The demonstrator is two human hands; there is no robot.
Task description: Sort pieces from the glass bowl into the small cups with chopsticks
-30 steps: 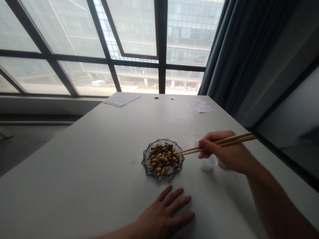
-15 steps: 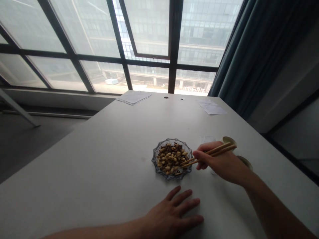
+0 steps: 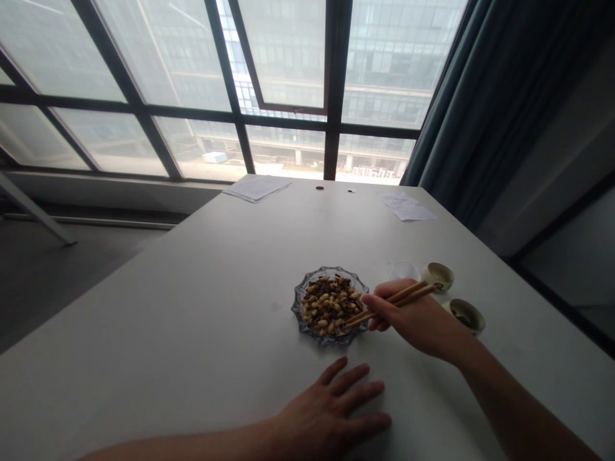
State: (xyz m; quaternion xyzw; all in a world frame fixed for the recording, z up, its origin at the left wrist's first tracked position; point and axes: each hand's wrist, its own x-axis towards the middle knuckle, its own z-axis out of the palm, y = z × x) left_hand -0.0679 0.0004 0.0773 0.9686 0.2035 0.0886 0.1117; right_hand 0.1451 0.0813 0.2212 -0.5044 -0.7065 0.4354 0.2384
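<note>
My right hand (image 3: 408,317) is closed around a pair of wooden chopsticks (image 3: 402,296). Their tips reach into a mix of nuts and dark seeds (image 3: 331,304), at the near right side of the heap. A scalloped glass dish (image 3: 298,320) holds this mix. Whether the tips pinch a piece is too small to tell. My left hand (image 3: 336,406) lies flat on the table in front of the dish, fingers spread, holding nothing. Just beyond my right hand stand two small cups, a farther cup (image 3: 438,276) and a nearer cup (image 3: 468,315), the latter partly covered by my wrist.
A clear plastic container (image 3: 402,270) sits behind my right hand, partly hidden. Paper sheets lie on the white table (image 3: 192,307) at its far end, one stack (image 3: 258,187) left and some sheets (image 3: 408,207) right. Windows and a dark curtain (image 3: 461,96) stand beyond.
My right hand has shifted left and slightly down with the chopsticks, pushing their tips further into the mix. More of both cups now shows. My left hand stays nearly still.
</note>
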